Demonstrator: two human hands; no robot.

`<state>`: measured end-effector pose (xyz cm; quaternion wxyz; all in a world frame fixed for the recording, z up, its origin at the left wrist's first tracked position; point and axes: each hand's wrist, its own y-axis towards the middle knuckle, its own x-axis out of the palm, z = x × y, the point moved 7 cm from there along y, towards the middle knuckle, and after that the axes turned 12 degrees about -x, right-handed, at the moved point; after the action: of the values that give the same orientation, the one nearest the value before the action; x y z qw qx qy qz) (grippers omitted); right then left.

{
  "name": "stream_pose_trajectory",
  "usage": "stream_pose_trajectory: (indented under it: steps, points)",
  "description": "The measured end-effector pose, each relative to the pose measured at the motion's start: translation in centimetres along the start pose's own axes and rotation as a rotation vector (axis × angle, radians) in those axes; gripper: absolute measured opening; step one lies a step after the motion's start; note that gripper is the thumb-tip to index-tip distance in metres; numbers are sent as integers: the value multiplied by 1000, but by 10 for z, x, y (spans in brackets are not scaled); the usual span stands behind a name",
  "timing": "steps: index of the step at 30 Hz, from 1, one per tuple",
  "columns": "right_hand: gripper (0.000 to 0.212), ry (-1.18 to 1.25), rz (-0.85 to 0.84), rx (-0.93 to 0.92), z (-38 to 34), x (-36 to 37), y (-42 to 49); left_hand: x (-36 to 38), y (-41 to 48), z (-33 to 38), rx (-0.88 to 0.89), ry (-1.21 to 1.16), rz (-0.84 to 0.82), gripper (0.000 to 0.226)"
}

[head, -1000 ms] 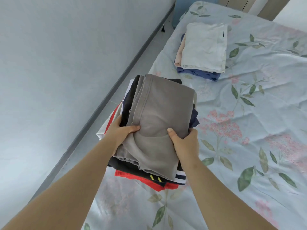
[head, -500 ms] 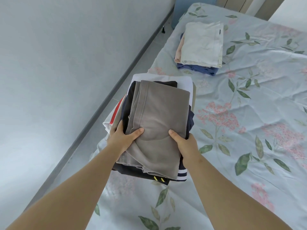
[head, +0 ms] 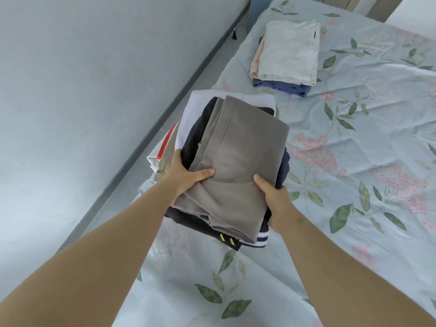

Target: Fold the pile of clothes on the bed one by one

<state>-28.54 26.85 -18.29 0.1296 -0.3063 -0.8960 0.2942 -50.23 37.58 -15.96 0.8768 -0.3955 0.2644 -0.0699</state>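
Head view looks down on a pile of clothes [head: 212,138], folded and stacked, at the centre of the frame over the left edge of the bed [head: 354,185]. A grey garment [head: 238,166] lies on top, with dark navy, white, and red-and-white pieces showing beneath it. The left hand [head: 184,175] grips the pile from about 9 o'clock, thumb pressed flat on the grey garment and fingers curled round the side. The right hand [head: 274,197] clamps it from about 4 o'clock, thumb on top and fingers hidden under the edge. Whether the pile rests on the flowered sheet or is held just above it, I cannot tell. A second pile [head: 290,53], cream over pink and blue, sits on the bed toward 1 o'clock, well apart. A pale wall [head: 94,90] fills the side from 9 to 11 o'clock, with a strip of floor [head: 226,50] between it and the bed.
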Motion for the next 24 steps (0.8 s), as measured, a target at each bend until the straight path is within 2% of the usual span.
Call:
stream_pose_trajectory:
  steps: [4,9,12,15,20,24]
  points:
    - [52,14,-26,50,46,-8,-35,-1,-23,-58,-59,-54,-80,106]
    - [39,81,-118,247,117,10,-102,-34,-58,-127,-117,-10,-15,96]
    - [31,37,-107,290,144,12,-131,-49,-84,-158,-138,35,46,104]
    - [31,40,-141,341,151,15,-147,-58,-100,-162,-91,49,97,102]
    - [40,164,-282,332,128,29,-167,-86,-120,-140,-42,60,106,69]
    - [35,202,-340,321,109,40,-181,-109,-136,-135,-11,39,117,63]
